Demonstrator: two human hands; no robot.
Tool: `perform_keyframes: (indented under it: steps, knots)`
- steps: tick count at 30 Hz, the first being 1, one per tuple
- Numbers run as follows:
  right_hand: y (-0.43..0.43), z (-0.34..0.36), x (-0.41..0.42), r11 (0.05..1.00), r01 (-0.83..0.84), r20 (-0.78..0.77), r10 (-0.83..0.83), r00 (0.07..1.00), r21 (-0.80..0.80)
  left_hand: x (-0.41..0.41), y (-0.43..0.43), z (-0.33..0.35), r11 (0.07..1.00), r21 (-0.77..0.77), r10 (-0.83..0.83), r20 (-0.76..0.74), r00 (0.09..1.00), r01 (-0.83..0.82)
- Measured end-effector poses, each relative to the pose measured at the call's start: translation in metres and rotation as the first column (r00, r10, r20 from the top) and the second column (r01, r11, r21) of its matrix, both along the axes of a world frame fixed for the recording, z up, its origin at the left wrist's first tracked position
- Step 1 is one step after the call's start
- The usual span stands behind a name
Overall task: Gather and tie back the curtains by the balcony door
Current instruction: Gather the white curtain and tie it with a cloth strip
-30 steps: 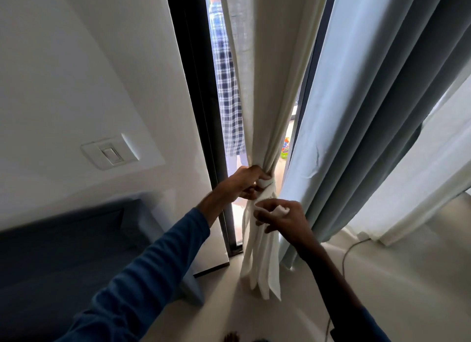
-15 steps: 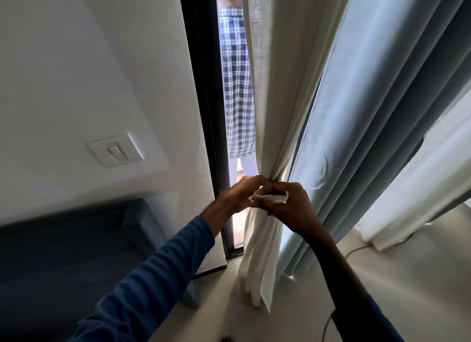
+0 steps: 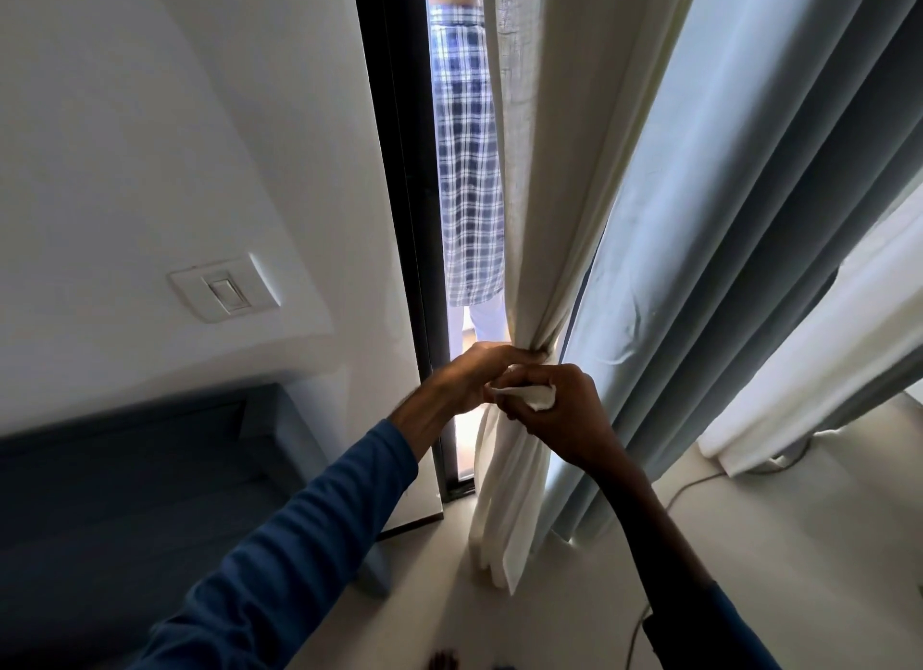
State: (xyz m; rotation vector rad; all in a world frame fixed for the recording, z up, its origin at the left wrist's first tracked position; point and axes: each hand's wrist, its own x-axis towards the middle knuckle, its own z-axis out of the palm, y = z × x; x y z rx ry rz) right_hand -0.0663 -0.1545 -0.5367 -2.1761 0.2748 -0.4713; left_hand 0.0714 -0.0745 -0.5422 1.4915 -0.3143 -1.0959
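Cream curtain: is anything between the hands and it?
Nothing visible. The left hand grips the gathered cream curtain, and the right hand holds the white tie against it.

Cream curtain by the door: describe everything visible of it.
The cream curtain is pale, woven-looking fabric hanging in long folds between the dark door frame and the blue-grey curtain. It is bunched to a narrow waist, where the left hand grips it and the right hand pinches a white strip at the gather. Below the hands its tail hangs loose, ending near the floor.
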Motion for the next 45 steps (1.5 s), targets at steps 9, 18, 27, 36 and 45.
perform_keyframes:
  steps: [9, 18, 27, 36, 45]
  knots:
    - [0.002, -0.006, -0.002, 0.995, -0.073, -0.080, 0.067, 0.994, -0.071, -0.006, -0.013, -0.001, 0.995, 0.097, -0.039, 0.241, 0.970, 0.016]
    - [-0.012, 0.004, -0.004, 0.973, -0.037, -0.020, 0.043, 0.999, 0.227, 0.001, -0.007, 0.003, 0.995, 0.095, -0.011, 0.114, 0.993, 0.000]
    - [-0.025, 0.012, 0.007, 0.955, 0.150, 0.133, -0.188, 0.973, 0.257, -0.004, 0.002, 0.009, 1.000, 0.020, 0.012, -0.041, 0.999, -0.012]
    - [-0.007, 0.020, 0.015, 0.886, 0.123, -0.094, -0.183, 0.979, -0.447, -0.012, 0.000, 0.007, 0.977, 0.211, -0.086, 0.353, 0.932, 0.011]
    - [-0.014, 0.028, 0.033, 0.815, -0.141, -0.567, -0.256, 0.783, -0.561, -0.020, -0.005, 0.007, 0.924, 0.374, -0.202, 0.660, 0.723, -0.083]
